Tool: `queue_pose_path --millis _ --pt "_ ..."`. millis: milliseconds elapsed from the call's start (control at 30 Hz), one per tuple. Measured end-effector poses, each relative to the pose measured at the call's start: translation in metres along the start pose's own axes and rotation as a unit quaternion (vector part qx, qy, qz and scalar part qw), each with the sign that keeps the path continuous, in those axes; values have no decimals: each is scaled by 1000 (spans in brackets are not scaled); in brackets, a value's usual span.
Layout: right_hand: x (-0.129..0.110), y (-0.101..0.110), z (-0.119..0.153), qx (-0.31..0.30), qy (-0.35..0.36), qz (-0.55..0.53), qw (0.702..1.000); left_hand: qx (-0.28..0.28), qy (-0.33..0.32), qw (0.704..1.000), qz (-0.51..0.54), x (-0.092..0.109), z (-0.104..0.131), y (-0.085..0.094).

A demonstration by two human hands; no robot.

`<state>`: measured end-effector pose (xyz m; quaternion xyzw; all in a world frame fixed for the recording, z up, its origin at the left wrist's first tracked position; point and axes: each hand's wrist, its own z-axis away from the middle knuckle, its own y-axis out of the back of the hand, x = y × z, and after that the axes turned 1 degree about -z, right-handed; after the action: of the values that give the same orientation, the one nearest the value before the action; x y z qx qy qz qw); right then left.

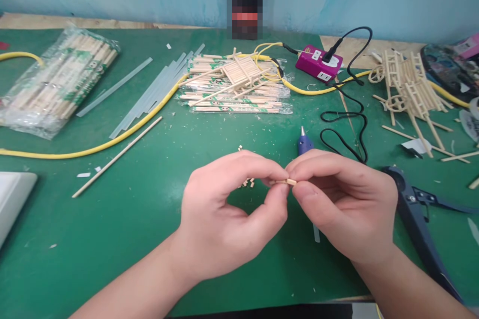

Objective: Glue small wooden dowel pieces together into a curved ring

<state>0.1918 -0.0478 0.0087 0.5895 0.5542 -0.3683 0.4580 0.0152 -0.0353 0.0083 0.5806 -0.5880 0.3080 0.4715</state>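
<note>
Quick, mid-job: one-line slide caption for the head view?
Left hand and right hand meet at a small wooden piece above a green table, a blue glue gun beyond.

And there's your small piece (pixel 291 182), bare matt wood at centre frame! You have a smooth green tabletop (pixel 130 239), a soft sheen showing lower left. Upper left, your packet (pixel 42 127) flashes glossy, crinkled clear plastic over pale wooden sticks (pixel 82 55). Left of upper centre, your translucent strips (pixel 151 92) look smooth, plastic. Upper right, a shiny magenta plastic socket box (pixel 310 64); right of centre, your glue gun's (pixel 305 144) metal nozzle (pixel 303 131) gleams.
</note>
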Motion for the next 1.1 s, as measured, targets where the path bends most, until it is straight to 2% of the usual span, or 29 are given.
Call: queue_pose_path --millis 1100 --pt "4 1 2 -7 0 -13 1000 -18 58 998 13 2 4 1"
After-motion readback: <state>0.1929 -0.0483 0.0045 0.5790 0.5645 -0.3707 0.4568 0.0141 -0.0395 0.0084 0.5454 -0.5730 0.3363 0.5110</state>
